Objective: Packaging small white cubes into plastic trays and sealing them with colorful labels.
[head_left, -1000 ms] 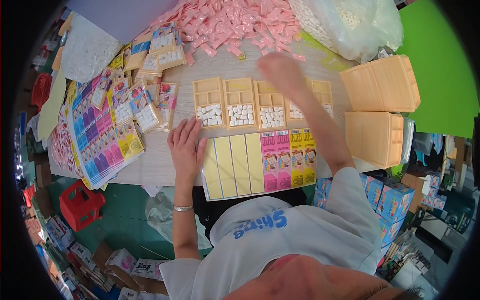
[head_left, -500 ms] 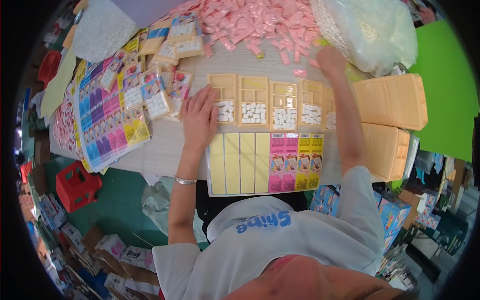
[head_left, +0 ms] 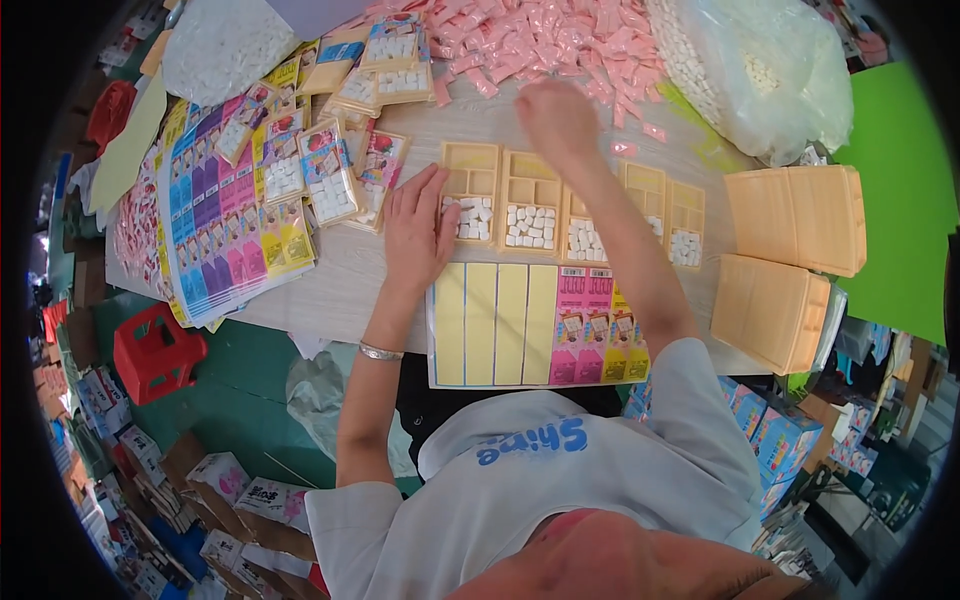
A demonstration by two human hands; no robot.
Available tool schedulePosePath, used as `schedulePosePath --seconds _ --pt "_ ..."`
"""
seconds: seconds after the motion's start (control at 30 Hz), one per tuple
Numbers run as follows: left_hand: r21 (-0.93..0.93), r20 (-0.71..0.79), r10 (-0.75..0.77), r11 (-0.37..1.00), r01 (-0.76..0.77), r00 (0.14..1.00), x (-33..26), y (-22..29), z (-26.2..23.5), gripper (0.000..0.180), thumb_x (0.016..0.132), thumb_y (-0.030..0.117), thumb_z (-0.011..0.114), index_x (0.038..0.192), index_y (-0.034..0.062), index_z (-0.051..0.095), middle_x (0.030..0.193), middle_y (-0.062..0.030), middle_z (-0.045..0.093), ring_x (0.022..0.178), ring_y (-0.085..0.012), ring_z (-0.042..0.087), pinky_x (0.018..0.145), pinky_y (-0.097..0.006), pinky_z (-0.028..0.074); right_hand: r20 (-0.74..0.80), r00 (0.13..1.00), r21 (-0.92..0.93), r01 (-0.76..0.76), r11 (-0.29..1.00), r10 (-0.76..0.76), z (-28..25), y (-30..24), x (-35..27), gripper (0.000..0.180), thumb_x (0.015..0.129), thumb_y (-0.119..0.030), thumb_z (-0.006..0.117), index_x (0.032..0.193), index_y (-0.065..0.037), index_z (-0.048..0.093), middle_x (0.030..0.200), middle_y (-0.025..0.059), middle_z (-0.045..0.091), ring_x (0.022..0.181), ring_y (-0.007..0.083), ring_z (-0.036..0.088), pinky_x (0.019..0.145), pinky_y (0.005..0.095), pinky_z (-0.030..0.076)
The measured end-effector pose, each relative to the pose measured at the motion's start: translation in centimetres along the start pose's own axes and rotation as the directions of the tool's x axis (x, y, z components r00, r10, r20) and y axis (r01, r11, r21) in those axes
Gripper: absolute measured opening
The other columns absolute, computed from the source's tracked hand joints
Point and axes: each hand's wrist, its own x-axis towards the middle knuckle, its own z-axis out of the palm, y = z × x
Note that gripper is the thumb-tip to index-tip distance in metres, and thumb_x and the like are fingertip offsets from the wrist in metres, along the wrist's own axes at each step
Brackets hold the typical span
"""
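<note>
My left hand lies flat with its fingers apart on the wooden table, and the fingertips touch the leftmost of several tan compartment trays holding white tablets. My right hand hovers beyond the trays at the near edge of a pile of pink packets. Its fingers curl under, and whatever is inside them is hidden. A sheet of yellow and pink printed cards lies at the table's near edge below the trays.
Two stacks of empty tan trays stand at the right. A clear bag of white tablets sits at the back right. Colourful printed sheets and filled packs cover the left. A red stool stands on the floor.
My left hand has moved forward from beside the card sheet to the leftmost tray. My right hand stays by the pink packets, shifted slightly left.
</note>
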Motion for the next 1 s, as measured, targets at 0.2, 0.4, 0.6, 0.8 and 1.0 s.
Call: schedulePosePath --seconds 0.2,0.4,0.6,0.8,1.0 --pt "0.004 -0.024 0.095 0.995 -0.095 0.995 2.6 -0.2 0.5 0.033 0.094 0.018 0.064 0.124 0.0051 0.066 0.128 -0.0131 0.064 0.114 -0.0338 0.058 0.103 -0.047 0.042 -0.097 0.995 -0.136 -0.046 0.99 0.033 0.0 3.0 0.7 0.018 0.088 -0.024 0.069 0.086 -0.008 0.076 0.09 0.0075 0.071 0.094 0.0312 0.066 0.078 0.0449 0.054" --pt "-0.061 -0.043 0.002 0.998 -0.004 0.999 3.3 -1.1 0.6 0.03 0.095 0.019 0.063 0.122 0.006 0.068 0.125 -0.0119 0.065 0.114 -0.0328 0.059 0.102 -0.046 0.042 -0.24 0.875 0.039 0.442 0.896 -0.421 -0.7 -2.1 -2.4 0.009 0.083 -0.018 0.074 0.089 -0.013 0.077 0.083 0.0056 0.067 0.085 0.0279 0.064 0.073 0.0415 0.052" --pt "-0.011 -0.156 0.029 0.999 -0.031 0.987 3.9 -0.6 1.5 0.032 0.094 0.02 0.064 0.124 0.0088 0.067 0.122 -0.0096 0.065 0.111 -0.0314 0.058 0.101 -0.045 0.04 -0.117 0.963 0.193 0.261 0.946 -0.242 0.3 -3.9 -1.2 0.013 0.085 -0.023 0.07 0.092 -0.013 0.076 0.086 0.0064 0.068 0.089 0.029 0.066 0.073 0.044 0.054" --pt "0.05 -0.124 0.085 0.996 -0.079 0.989 4.2 -0.3 1.5 0.031 0.096 0.015 0.061 0.125 0.0105 0.069 0.125 -0.0089 0.065 0.114 -0.03 0.057 0.102 -0.043 0.04 -0.083 0.996 -0.028 0.033 0.999 -0.036 3.7 -1.0 3.4 0.016 0.09 -0.026 0.067 0.092 -0.011 0.074 0.098 0.0088 0.071 0.097 0.0314 0.067 0.079 0.0454 0.056" --pt "0.136 0.039 0.147 0.979 -0.151 0.988 4.8 0.0 2.0 0.029 0.095 0.023 0.064 0.122 0.0138 0.071 0.128 -0.0055 0.065 0.12 -0.028 0.055 0.108 -0.046 0.035 -0.033 0.998 -0.039 0.047 0.998 -0.048 3.9 1.2 2.5 0.017 0.089 -0.023 0.067 0.088 -0.007 0.073 0.094 0.0115 0.071 0.097 0.0306 0.068 0.078 0.0442 0.057"
